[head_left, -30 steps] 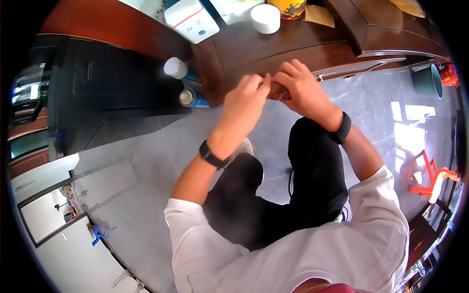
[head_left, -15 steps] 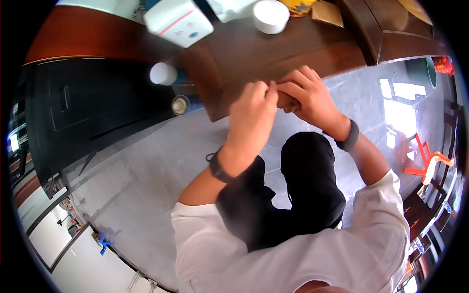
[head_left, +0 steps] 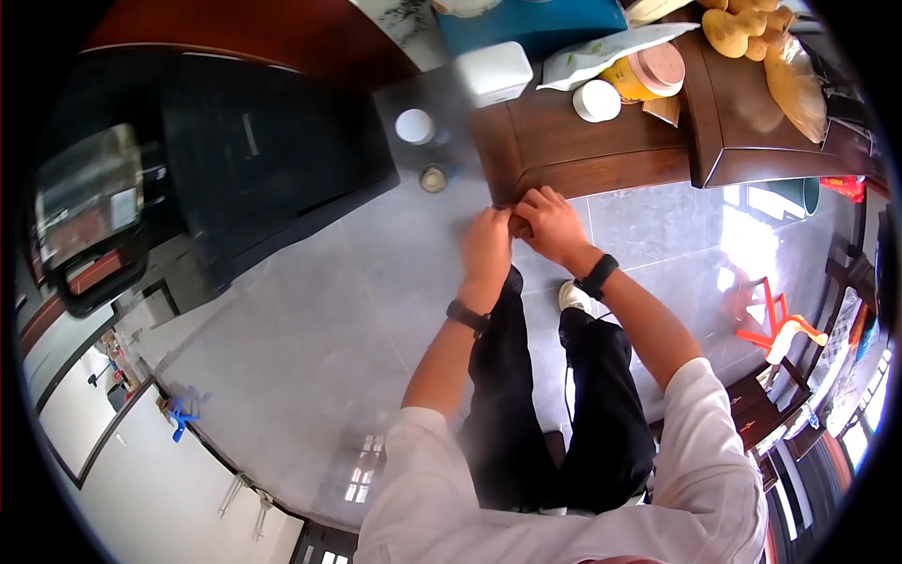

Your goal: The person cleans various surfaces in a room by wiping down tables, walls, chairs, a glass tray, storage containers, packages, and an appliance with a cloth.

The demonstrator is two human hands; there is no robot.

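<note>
In front of my legs, my left hand [head_left: 486, 252] and my right hand [head_left: 554, 227] meet with curled fingers, just off the near edge of the brown wooden table [head_left: 606, 171]. Both hands are closed and their fingertips press together. Whatever sits between them is too small and too covered to name. Each wrist wears a dark band. Nearest on the table stand a white round tub [head_left: 597, 101] and a white box [head_left: 495, 73]. Left of my hands, below the table's level, are a white-topped container [head_left: 414, 126] and a can-like container [head_left: 433, 179].
A yellow jar with a pinkish lid [head_left: 660, 68] stands beside a white-green packet [head_left: 611, 56]. Yellowish rounded produce [head_left: 738, 30] lies at the back right. A black cabinet [head_left: 272, 160] is on the left, and an orange stool [head_left: 775, 320] on the right.
My view has risen and shifted, and my legs now look straighter, with a shoe in view. My hands stay together but sit lower against the table's edge.
</note>
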